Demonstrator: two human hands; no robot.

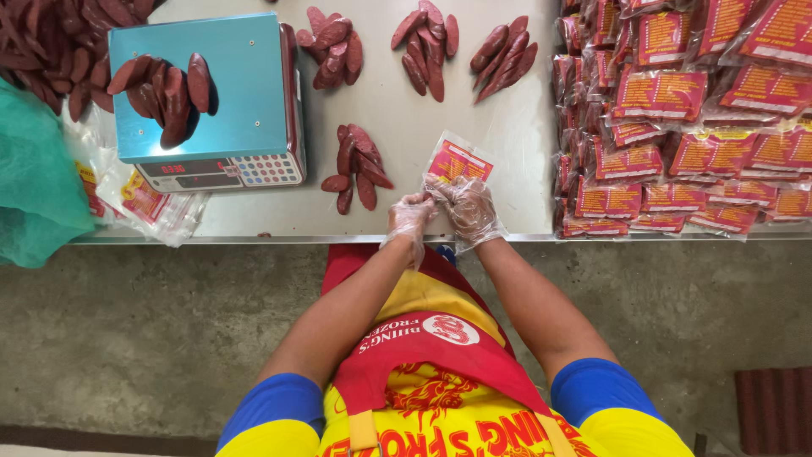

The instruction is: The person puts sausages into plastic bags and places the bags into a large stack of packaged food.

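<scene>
Head view, pouch [458,161] in both grips (gloved)

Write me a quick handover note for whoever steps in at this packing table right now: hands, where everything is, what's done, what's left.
Left hand and right hand, both in clear gloves, together pinch the lower edge of an empty printed pouch on the steel table.
Nearest sausage pile lies just left of the pouch; three more piles sit farther back.
One portion rests on the blue scale, with spare empty pouches below it.
Done: many filled packs stacked at right.
Left: the loose piles, the scale portion and the heap at far left are unbagged.
</scene>
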